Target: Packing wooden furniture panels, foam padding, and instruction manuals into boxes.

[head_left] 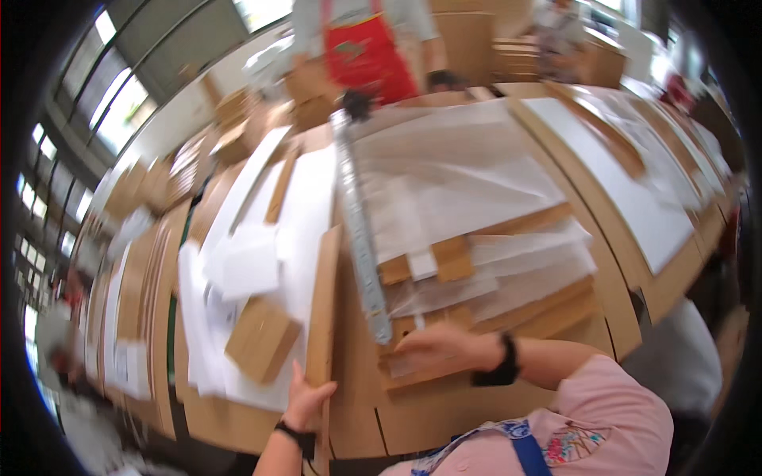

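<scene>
My left hand (305, 403) grips the near part of a long narrow brown board (323, 309), thumb across it and fingers along its left side. My right hand (440, 347), blurred, reaches left with its fingers stretched out over the near edge of a stack of brown panels (548, 305). Translucent wrapping sheets (468, 178) cover much of that stack. A long silver metal strip (361, 238) lies along its left side, its near end close to my right fingertips. A small white piece (421, 264) rests on the panels.
Left of the board, a brown cardboard box (263, 339) and a white box (248, 266) sit on white sheets (305, 206). A white panel (611, 178) lies on the right. Across the table stands a person in a red apron (369, 59). More cardboard boxes (464, 47) are stacked behind.
</scene>
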The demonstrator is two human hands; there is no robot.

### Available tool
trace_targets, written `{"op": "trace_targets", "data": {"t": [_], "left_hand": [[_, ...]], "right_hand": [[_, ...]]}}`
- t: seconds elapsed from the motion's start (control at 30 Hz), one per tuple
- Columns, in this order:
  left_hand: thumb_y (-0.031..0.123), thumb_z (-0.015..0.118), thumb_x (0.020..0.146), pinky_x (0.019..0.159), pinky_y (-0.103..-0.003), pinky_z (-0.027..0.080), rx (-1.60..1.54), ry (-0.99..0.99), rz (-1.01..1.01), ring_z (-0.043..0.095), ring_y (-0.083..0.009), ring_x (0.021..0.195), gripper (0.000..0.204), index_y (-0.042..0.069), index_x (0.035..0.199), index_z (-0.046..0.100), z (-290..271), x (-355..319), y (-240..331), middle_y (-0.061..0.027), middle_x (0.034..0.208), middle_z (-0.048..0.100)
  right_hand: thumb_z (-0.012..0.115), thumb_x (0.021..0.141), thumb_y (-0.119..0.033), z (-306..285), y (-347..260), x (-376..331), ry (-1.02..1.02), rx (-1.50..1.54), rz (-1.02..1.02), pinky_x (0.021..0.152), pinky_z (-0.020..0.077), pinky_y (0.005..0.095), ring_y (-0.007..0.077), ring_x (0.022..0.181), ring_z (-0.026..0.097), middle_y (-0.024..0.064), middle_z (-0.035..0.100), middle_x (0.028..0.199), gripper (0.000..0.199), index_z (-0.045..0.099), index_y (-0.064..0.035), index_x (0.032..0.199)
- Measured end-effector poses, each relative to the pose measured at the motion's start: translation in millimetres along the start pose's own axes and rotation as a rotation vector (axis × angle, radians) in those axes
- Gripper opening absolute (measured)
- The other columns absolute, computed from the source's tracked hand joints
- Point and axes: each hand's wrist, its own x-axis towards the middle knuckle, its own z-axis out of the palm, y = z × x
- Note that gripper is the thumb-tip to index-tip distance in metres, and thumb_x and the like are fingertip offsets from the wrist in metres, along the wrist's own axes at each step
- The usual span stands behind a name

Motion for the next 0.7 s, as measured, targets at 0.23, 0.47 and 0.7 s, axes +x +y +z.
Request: {"op": "trace_targets", "data": {"t": [0.23,0.47,0.7], "left_hand": [[0.032,0.051,0.086,0.075,-0.041,0.055,-0.774,-0.279,0.116,0.059,-0.0252,0.090,0.054,0.000,0.128,0.042,-19.3,-8.5,91.2,-0.0110,0.107,0.055],[0.047,0.036,0.094,0.075,-0.042,0.052,-0.851,-0.207,0.441,0.061,-0.0287,0.090,0.053,0.003,0.121,0.048,64.5,67.0,189.8,-0.0115,0.109,0.056],[0.045,0.034,0.097,0.096,-0.038,0.038,-0.803,-0.299,0.372,0.050,-0.0284,0.111,0.051,0.001,0.120,0.047,147.7,101.5,193.0,-0.0131,0.116,0.054]], "right_hand": [[0.053,0.086,-0.034,119.3,-71.2,8.5,-0.204,0.401,-0.044,0.101,0.0356,0.0385,0.0390,0.122,0.042,0.0319,0.041,0.129,0.076,0.016,0.0038,0.141],[0.061,0.080,-0.038,78.4,-34.0,-15.3,0.370,0.382,-0.011,0.108,0.0248,0.0403,0.0388,0.130,0.028,0.0276,0.027,0.139,0.091,0.009,0.0030,0.142],[0.070,0.069,-0.033,-28.6,-27.4,-86.1,0.387,-0.030,0.303,0.090,0.0422,0.0365,0.0339,0.105,0.051,0.0217,0.046,0.117,0.090,0.025,-0.0063,0.142]]}}
